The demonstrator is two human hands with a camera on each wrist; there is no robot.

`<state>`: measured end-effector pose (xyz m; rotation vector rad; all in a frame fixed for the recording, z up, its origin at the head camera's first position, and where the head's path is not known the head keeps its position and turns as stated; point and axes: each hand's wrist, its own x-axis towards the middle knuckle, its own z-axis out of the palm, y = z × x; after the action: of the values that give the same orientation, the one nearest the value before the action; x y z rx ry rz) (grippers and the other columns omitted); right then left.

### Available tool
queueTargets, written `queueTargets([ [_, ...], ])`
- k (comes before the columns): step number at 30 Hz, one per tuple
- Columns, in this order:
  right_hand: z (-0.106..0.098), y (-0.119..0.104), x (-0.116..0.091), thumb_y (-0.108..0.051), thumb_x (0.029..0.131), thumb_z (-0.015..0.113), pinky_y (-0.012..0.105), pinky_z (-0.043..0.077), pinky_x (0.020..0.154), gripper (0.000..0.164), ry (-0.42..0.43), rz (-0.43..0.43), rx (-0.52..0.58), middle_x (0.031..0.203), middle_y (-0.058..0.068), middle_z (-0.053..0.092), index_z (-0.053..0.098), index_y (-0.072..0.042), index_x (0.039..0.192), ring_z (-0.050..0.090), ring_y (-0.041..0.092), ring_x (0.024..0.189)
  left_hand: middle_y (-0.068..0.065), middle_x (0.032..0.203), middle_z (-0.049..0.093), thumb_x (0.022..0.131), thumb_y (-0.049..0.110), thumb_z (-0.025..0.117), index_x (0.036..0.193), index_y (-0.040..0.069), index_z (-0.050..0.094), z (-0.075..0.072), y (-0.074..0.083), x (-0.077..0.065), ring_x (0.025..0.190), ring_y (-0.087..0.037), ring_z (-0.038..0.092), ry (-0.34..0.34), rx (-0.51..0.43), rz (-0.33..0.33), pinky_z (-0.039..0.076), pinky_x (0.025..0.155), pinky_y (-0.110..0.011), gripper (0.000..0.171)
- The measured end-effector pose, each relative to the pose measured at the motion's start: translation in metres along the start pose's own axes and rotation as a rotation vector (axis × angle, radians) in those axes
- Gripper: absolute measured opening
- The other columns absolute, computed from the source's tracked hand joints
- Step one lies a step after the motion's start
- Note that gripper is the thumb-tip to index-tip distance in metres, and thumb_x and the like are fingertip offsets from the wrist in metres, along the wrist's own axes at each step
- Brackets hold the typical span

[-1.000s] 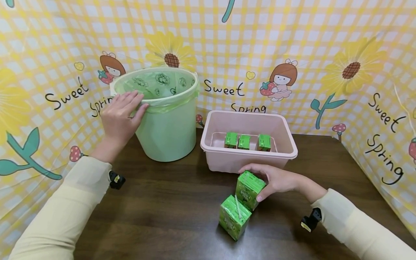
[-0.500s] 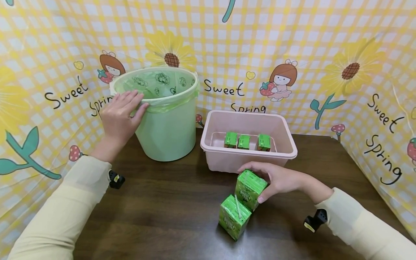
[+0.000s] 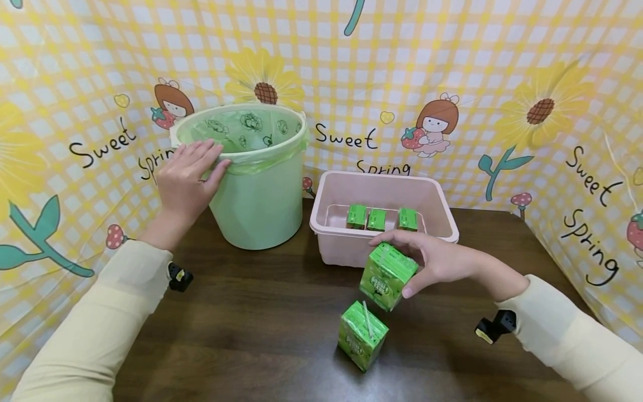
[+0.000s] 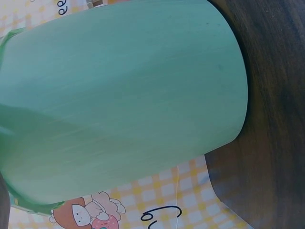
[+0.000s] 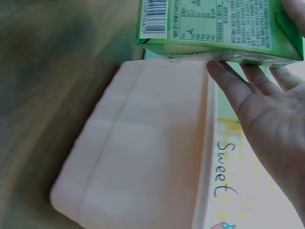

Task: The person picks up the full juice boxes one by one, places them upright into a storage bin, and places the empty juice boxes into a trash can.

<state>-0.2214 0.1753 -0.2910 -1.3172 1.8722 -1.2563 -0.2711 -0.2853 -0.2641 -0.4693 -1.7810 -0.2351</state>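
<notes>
In the head view my right hand (image 3: 434,259) pinches a green juice box (image 3: 385,276) by its sides, thumb in front and fingers behind. The box is tilted and raised off the table, just before the pink bin (image 3: 341,248). The right wrist view shows the printed back and barcode of this juice box (image 5: 205,26). A second green juice box (image 3: 363,336), a straw on its top, stands upright nearer me. My left hand (image 3: 186,178) grips the near-left rim of a light green trash can (image 3: 256,206), fingers over the edge and thumb outside.
Three green boxes (image 3: 377,219) sit inside the pink bin. A green patterned bag (image 3: 271,164) lines the trash can and folds over its rim. Dark wooden table (image 3: 241,335) lies below; a yellow checked cloth (image 3: 341,72) walls the back and sides.
My right hand has lifted the juice box off the table, up toward the pink bin and away from the other box. My left hand stays on the trash can's rim.
</notes>
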Motion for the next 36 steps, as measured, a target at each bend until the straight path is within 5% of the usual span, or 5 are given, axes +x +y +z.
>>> queueTargets([
  [21,-0.046,-0.050,0.050,0.006,0.076,0.078,0.039,0.054,0.084,0.081,0.149,-0.058,-0.082,0.130,0.015,0.054,0.035,0.000,0.144,0.057,0.030,0.107,-0.012,0.113,0.069,0.093,0.033,0.065,0.112,0.008,0.074,-0.003,-0.002,0.000,0.102,-0.034,0.067,-0.037,0.019,0.019,0.046,0.096,-0.052,0.033],
  [36,-0.076,-0.081,0.115,0.010,0.079,0.072,0.037,0.054,0.084,0.078,0.353,-0.079,0.000,0.132,0.015,0.050,0.035,-0.007,0.145,0.058,0.032,0.106,-0.013,0.112,0.069,0.094,0.034,0.064,0.112,0.008,0.074,-0.002,-0.004,-0.002,0.102,-0.034,0.066,-0.039,0.020,0.013,0.045,0.097,-0.051,0.033],
])
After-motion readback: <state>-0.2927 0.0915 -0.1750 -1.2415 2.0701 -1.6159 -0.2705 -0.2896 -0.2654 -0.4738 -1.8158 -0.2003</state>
